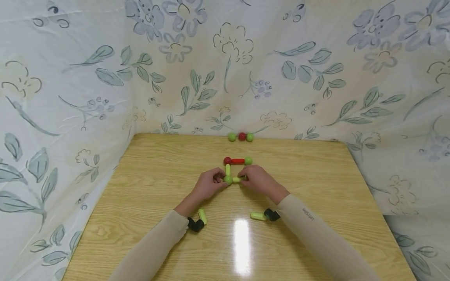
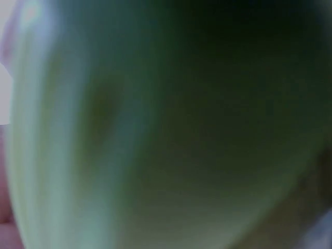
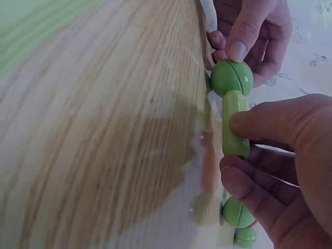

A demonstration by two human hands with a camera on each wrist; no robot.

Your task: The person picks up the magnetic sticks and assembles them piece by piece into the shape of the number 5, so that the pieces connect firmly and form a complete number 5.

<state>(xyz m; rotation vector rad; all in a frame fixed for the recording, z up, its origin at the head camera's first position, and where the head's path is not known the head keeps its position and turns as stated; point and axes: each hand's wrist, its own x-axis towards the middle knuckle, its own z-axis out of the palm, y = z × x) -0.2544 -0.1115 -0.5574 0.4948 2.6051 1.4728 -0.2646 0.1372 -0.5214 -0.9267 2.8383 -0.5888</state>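
Green ball: the glossy green plastic ball [image 1: 228, 180] sits on the counter at the near-left corner of the little frame I am working on; in my right wrist view it shows as a two-part sphere [image 3: 232, 78].
Short stick: a pale yellow-green ribbed plastic stick [image 1: 237, 179] lies flat, one end touching that ball [image 3: 233, 124].
My left hand: my left hand [image 1: 210, 183] has its thumb and fingers curled round the green ball, pinching it.
My right hand: my right hand [image 1: 258, 180] grips the short stick between thumb and curled fingers.
Rest of the frame: an upright-lying yellow-green stick [image 1: 227, 169] runs from the green ball back to a red ball [image 1: 227, 160]; a red stick [image 1: 238, 160] joins that to another green ball [image 1: 248, 160].
Far edge: three balls, green, red, green [image 1: 241, 137], sit in a touching row at the back of the counter.
Near pieces: a loose yellow-green stick [image 1: 202, 216] lies by my left sleeve, another [image 1: 258, 216] by my right.
Counter: light wood-grain counter [image 1: 147, 175], flowered cloth [image 1: 88, 78] hung around it.
Left wrist view: only a green blur, nothing I can make out.
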